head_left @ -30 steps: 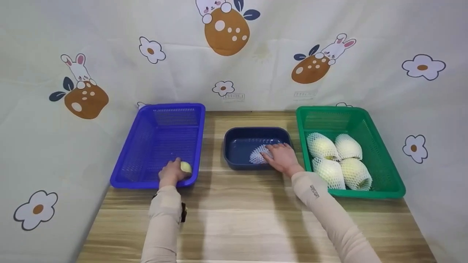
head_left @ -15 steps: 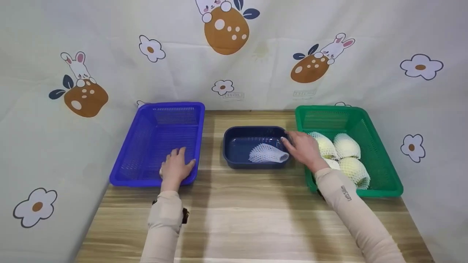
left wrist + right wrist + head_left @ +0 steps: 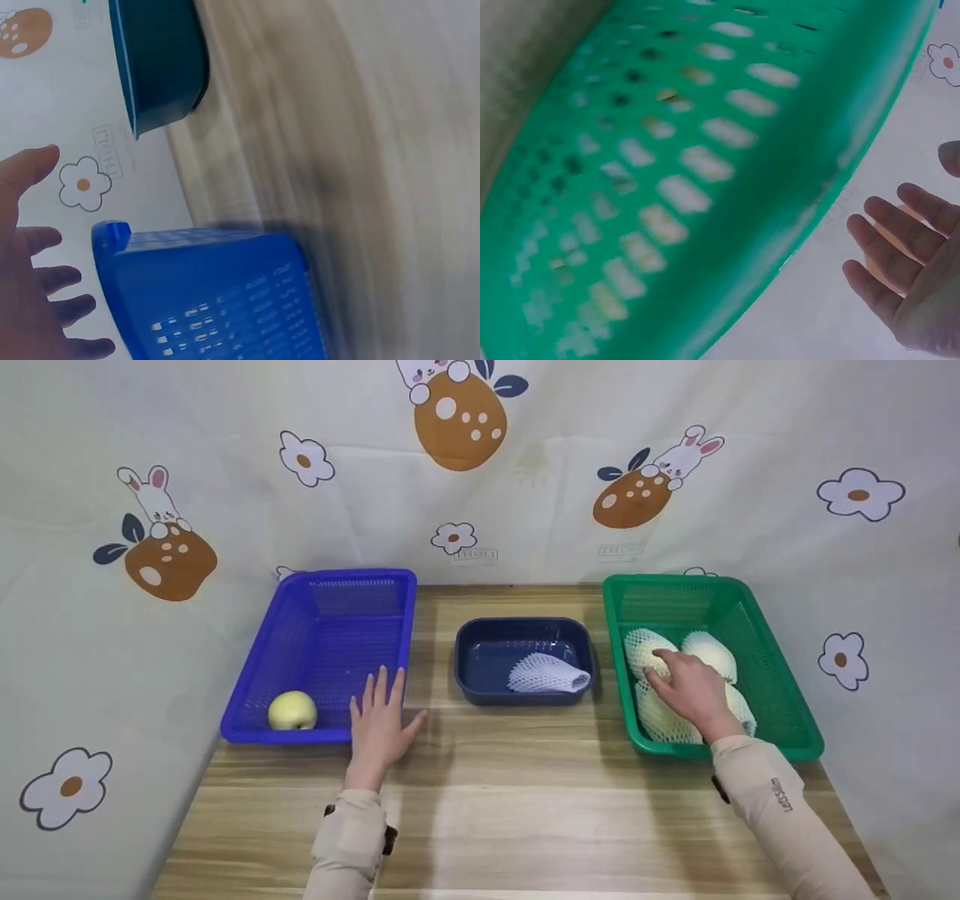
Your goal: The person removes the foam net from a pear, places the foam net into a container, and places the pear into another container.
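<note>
A bare yellow-green apple (image 3: pixel 292 710) lies in the front left corner of the blue basket (image 3: pixel 244 679). My left hand (image 3: pixel 379 727) is over that basket's front right corner, fingers spread and holding nothing. At the right, my right hand (image 3: pixel 694 690) is above the green basket (image 3: pixel 787 682), its fingers at the foam-netted fruits and partly hiding them. One netted fruit (image 3: pixel 709 654) sits behind the hand, another (image 3: pixel 660 716) in front of it. In the right wrist view the right hand's fingers (image 3: pixel 889 255) are loosely extended beyond the green rim.
A dark blue bin (image 3: pixel 480 697) stands between the two baskets, with one emptied white foam net (image 3: pixel 547 673) inside. All three sit on a wood-grain table (image 3: pixel 510 802). A printed cloth (image 3: pixel 540 495) hangs behind and at both sides.
My left hand has let go of the apple, which now shows in the blue basket, and drawn right. My right hand has left the foam net in the bin and moved over the green basket.
</note>
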Motion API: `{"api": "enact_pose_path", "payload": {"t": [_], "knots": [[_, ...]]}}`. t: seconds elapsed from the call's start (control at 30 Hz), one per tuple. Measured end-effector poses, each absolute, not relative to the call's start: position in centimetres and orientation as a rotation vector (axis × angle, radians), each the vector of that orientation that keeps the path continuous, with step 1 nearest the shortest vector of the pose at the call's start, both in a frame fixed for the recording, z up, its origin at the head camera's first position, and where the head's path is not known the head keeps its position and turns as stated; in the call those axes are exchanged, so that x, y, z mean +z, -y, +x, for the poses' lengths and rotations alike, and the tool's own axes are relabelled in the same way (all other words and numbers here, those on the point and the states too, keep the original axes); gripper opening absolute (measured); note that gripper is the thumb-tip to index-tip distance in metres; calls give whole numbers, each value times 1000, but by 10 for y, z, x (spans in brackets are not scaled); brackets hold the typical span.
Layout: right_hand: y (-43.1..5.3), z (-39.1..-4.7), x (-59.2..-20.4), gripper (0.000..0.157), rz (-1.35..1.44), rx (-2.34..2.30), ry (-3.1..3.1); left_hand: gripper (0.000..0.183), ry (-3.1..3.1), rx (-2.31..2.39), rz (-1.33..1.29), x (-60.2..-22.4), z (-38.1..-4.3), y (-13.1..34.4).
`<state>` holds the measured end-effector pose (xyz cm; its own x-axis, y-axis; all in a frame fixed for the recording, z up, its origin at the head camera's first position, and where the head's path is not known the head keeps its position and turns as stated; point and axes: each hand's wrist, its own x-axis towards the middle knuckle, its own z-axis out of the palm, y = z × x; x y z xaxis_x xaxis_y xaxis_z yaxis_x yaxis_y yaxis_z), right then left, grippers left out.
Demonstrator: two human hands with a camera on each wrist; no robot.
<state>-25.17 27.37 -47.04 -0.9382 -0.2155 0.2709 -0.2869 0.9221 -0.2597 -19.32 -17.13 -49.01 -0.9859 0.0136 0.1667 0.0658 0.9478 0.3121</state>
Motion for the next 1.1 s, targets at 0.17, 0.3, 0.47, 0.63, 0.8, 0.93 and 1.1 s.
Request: {"api": "enact_pose_path", "payload": {"t": [0.17,0.3,0.47,0.63,0.8,0.93,1.1], "knots": [[-286,-239,-479,43,348,340,2912,77,2957,-431,-43,-500,-187,168],[-292,-232,-483,48,300,335,3011,79,2980,-412,-28,-506,-182,167],[-297,-228,-487,57,278,363,3103,82,2997,-373,-24,-512,-180,167],[-299,-228,-489,68,257,409,3167,83,2985,-372,-26,-514,-180,166],[-295,-229,-492,78,273,330,3211,83,2993,-365,-21,-515,-179,166],[-291,-232,-494,81,273,228,3245,84,2996,-360,-21,-515,-180,166],[-284,-235,-499,85,269,147,3286,84,3005,-374,-16,-516,-180,165]]}}
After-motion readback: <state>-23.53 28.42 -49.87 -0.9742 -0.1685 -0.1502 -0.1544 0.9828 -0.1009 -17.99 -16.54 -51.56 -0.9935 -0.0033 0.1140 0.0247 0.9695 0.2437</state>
